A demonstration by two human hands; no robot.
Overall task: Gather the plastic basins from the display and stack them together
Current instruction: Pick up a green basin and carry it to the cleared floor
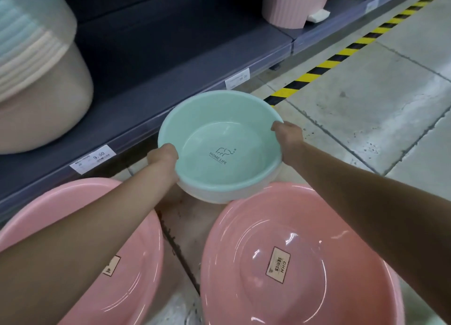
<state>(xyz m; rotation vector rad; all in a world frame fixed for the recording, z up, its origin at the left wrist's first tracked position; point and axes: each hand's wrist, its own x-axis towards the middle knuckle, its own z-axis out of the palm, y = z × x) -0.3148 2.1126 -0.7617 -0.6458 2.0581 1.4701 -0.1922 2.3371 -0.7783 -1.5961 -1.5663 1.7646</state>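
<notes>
Mint basin sits nested in a white basin, over the floor by the shelf, left grip and right grip clamped on its rim; left pink basin and right pink basin lie unstacked, so maybe halfway

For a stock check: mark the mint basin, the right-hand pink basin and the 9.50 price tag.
mint basin (227,139), head view, inner floor above the logo.
right pink basin (314,249), head view, inner floor beside its label.
9.50 price tag (94,159), head view, centre of the tag.

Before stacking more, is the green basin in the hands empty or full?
Empty: the green basin shows its bare bottom with the printed logo.
</notes>
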